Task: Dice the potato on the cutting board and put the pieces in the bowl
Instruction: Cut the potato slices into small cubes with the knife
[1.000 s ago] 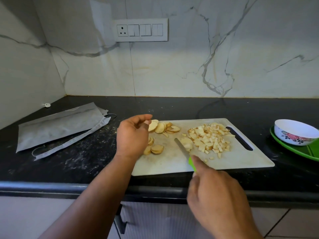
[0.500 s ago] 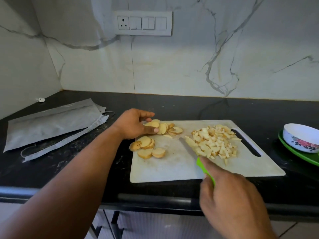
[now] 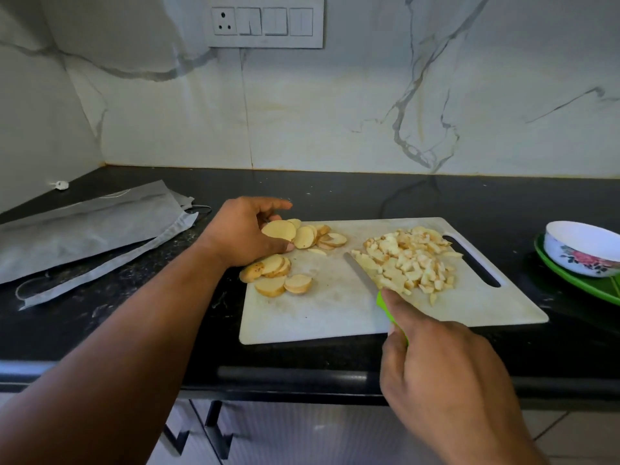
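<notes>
Potato, pale yellow round slices (image 3: pixel 303 237), sits far-left on my white plastic cutting board (image 3: pixel 335 313), w/ diced heap (image 3: pixel 411 260) at right. Left hand (image 3: pixel 243 231) pinches one slice near board's left edge. Right hand (image 3: pixel 446 374) grips green-handled knife (image 3: pixel 369 280), blade against heap. White floral bowl (image 3: pixel 582 248) stands well apart, far right. Bare board in the centre.

No readable text, label, brand, number or sign anywhere in view. Switch panel (image 3: pixel 265 21) on wall: blank rocker faces, socket holes only (no markings legible). Bowl (image 3: pixel 582 247): floral print, no lettering. Grey pouch (image 3: pixel 90 226) on counter: plain surface, no print visible. Cutting board (image 3: pixel 335 310): unmarked.
</notes>
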`<control>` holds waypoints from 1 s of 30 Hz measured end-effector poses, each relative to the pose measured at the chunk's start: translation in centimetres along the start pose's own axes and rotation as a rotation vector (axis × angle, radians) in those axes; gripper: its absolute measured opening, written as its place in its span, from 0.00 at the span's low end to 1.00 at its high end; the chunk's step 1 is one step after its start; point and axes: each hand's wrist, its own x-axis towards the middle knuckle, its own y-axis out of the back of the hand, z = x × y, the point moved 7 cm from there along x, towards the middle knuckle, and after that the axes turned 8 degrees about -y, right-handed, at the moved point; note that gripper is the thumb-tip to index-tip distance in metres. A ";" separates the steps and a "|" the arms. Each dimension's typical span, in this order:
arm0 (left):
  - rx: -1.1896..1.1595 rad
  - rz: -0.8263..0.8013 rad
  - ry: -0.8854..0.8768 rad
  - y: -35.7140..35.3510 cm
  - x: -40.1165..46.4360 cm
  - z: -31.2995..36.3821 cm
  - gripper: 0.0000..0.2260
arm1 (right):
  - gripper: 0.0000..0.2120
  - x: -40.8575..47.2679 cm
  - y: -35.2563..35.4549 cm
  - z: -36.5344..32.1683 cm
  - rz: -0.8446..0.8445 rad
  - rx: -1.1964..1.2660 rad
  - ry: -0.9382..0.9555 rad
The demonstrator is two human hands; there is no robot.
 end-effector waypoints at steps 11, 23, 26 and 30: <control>-0.077 0.035 0.017 -0.3 -0.2 -0.8 0.32 | 0.26 -0.2 0.4 0.8 0.045 0.019 -0.015; -0.204 0.248 0.032 0.9 -1.4 0.6 0.16 | 0.24 6.5 -2.7 -7.8 0.058 0.058 0.249; -0.198 0.229 -0.019 0.8 -1.8 1.8 0.08 | 0.24 6.3 -1.7 -7.0 0.090 0.072 0.299; 0.007 0.234 -0.219 1.2 -2.8 6.7 0.22 | 0.25 9.7 1.8 1.0 0.192 0.169 0.186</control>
